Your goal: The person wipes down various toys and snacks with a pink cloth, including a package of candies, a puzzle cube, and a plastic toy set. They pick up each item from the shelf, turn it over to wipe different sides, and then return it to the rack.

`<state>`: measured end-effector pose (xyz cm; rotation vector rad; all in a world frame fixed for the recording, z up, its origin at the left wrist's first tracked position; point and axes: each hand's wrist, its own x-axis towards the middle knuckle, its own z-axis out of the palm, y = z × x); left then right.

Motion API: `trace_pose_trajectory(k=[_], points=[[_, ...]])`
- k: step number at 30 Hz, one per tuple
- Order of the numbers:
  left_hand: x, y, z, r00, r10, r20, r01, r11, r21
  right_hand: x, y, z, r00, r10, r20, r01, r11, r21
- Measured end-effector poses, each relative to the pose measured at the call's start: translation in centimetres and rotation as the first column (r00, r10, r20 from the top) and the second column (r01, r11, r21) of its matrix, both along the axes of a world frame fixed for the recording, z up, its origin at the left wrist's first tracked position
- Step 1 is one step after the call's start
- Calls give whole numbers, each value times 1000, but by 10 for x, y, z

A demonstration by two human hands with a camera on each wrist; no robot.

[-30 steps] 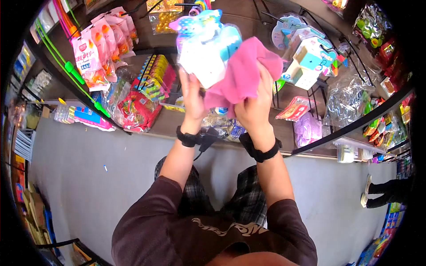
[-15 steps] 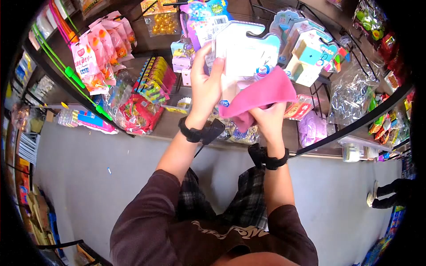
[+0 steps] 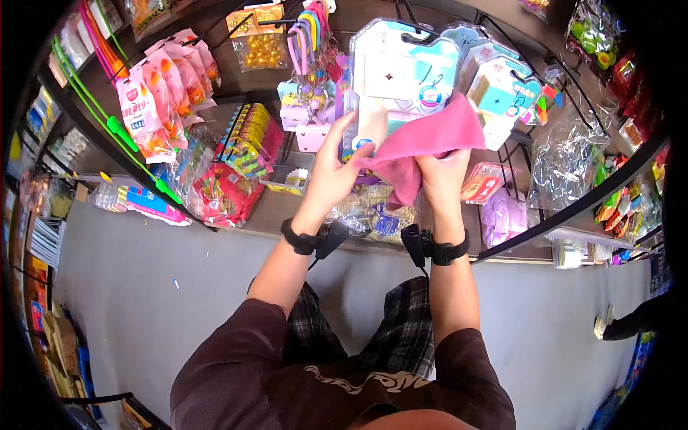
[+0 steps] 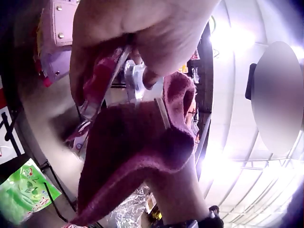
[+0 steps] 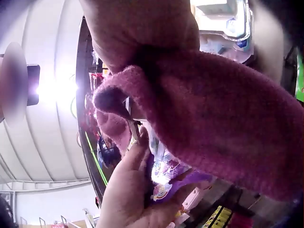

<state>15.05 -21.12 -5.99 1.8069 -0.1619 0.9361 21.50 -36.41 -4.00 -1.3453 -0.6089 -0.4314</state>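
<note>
My left hand (image 3: pixel 333 172) holds the lower left side of a clear plastic blister pack (image 3: pixel 401 68) with a white and teal card. In the right wrist view, purple packaging (image 5: pixel 183 187) with a round sticker shows between that hand's thumb and fingers. A pink cloth (image 3: pixel 430 140) drapes over the pack's lower part, gripped by my right hand (image 3: pixel 442 183). Its fingers are mostly hidden under the cloth. From the left wrist, the cloth (image 4: pixel 128 147) spreads right below the left fingertips and the pack's clear plastic edge.
Similar blister packs (image 3: pixel 498 89) hang on hooks to the right. Keychains with coloured loops (image 3: pixel 309 79) hang at the left, beyond them pink snack bags (image 3: pixel 154 107). Black rack rails (image 3: pixel 573 208) cross both sides. On the shelf lies a small white box (image 3: pixel 290 175). Another person's leg (image 3: pixel 638 319) shows at right.
The blister pack has moved right and up. My left hand has slid down its side. The purple and blue card beside it has gone from the head view, uncovering the keychains. The cloth has shifted right.
</note>
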Motion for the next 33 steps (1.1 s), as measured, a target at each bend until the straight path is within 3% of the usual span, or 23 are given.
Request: trace_pose_trajectory(k=[4, 11, 13, 17, 20, 22, 33], points=[[1, -3, -3, 999, 27, 34, -25, 998, -58, 2, 5, 0, 996, 62, -64, -64, 998, -19], [5, -4, -7, 993, 93, 78, -91, 995, -30, 1, 8, 0, 998, 62, -18, -62, 997, -33], [4, -4, -10, 997, 53, 48, -45, 985, -166, 3, 8, -1, 989, 140, -45, -144, 986, -80], [-2, -5, -5, 996, 73, 47, -64, 983, -173, -4, 14, 2, 989, 140, -44, -140, 990, 4], [-2, -5, -2, 986, 135, 98, -129, 990, -63, -2, 16, 0, 994, 101, -48, -99, 994, 42], [-2, -6, 2, 995, 62, 75, -53, 991, -126, 1, 15, -2, 994, 104, -27, -104, 995, 6], [4, -4, -5, 997, 37, 69, -26, 986, -164, -3, 16, -6, 986, 126, -105, -117, 990, 83]])
